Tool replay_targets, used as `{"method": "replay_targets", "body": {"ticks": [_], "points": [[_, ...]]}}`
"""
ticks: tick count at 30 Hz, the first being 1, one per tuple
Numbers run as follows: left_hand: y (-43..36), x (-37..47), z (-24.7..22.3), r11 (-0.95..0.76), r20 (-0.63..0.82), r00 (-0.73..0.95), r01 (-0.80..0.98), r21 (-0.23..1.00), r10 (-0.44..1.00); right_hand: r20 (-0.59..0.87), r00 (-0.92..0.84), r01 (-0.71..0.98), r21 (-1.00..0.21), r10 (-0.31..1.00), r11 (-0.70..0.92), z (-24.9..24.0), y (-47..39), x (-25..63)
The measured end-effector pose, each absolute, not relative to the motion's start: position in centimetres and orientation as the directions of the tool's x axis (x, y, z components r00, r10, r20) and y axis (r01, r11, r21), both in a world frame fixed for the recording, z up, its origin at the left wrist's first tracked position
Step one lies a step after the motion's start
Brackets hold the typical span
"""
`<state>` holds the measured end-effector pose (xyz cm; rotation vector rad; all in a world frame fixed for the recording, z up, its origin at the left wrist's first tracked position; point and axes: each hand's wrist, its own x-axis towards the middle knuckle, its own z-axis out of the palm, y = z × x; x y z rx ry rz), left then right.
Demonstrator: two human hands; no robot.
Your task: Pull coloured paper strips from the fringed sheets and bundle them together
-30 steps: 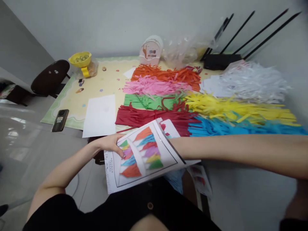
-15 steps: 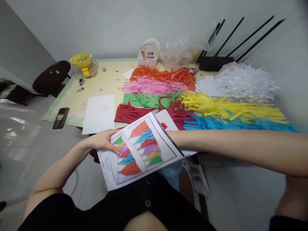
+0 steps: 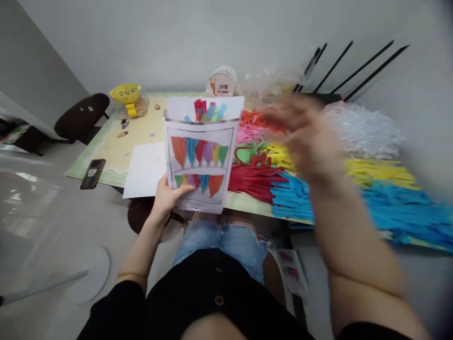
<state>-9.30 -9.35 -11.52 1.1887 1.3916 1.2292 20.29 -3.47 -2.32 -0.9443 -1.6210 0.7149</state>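
Across the desk [image 3: 141, 126], strips [image 3: 255, 180] lie outside the packet [image 3: 202, 153], its contents unclear. Left hand [image 3: 170, 196] clamps it; blurred right hand [image 3: 306, 134] looks spread, empty.

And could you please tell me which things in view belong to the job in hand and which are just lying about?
Apparently part of the job:
printed packet, held in the left hand
red fringe
blue fringe
yellow fringe
green fringe
orange fringe
white fringe

Probably just lying about:
phone
watch
yellow bowl
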Motion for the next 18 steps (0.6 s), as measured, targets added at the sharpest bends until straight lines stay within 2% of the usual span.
{"method": "replay_targets", "body": {"ticks": [2, 5, 8, 12, 14, 15, 16, 18], "points": [[-9.1, -7.7, -12.6, 0.043, -0.034, -0.131, 0.064, 0.997, 0.991, 0.322, -0.224, 0.151, -0.921, 0.920, 0.359, -7.1, -4.9, 18.6], [-8.4, -6.5, -12.7, 0.062, -0.062, 0.001, 0.045, 0.997, 0.998, 0.139, -0.170, 0.077, -0.985, 0.976, 0.154, -12.4, -6.5, 16.3], [-8.1, -5.9, -12.1, 0.052, -0.055, 0.062, 0.051, 0.997, 0.997, 0.026, -0.146, 0.027, -0.999, 0.989, 0.030, -14.2, -7.2, 15.7], [-8.5, -4.6, -12.4, 0.037, -0.037, -0.004, 0.015, 0.999, 0.999, -0.041, -0.093, -0.013, -0.999, 0.995, -0.043, -14.6, -7.4, 16.4], [-8.8, -4.2, -13.0, 0.031, -0.032, -0.043, -0.026, 0.999, 0.999, -0.021, -0.159, 0.056, -0.998, 0.987, -0.013, -14.2, -7.4, 17.3], [-8.9, -4.1, -13.3, 0.030, -0.031, -0.056, -0.027, 0.999, 0.998, 0.032, -0.178, 0.109, -0.993, 0.984, 0.052, -13.5, -7.3, 18.0], [-9.0, -4.2, -13.4, 0.027, -0.028, -0.066, -0.012, 1.000, 0.997, 0.122, -0.168, 0.170, -0.974, 0.978, 0.151, -12.4, -7.3, 18.8], [-9.3, -4.4, -13.5, 0.022, -0.019, -0.063, 0.051, 0.998, 0.998, 0.411, -0.047, 0.333, -0.853, 0.911, 0.402, -9.1, -7.3, 20.5]]}}
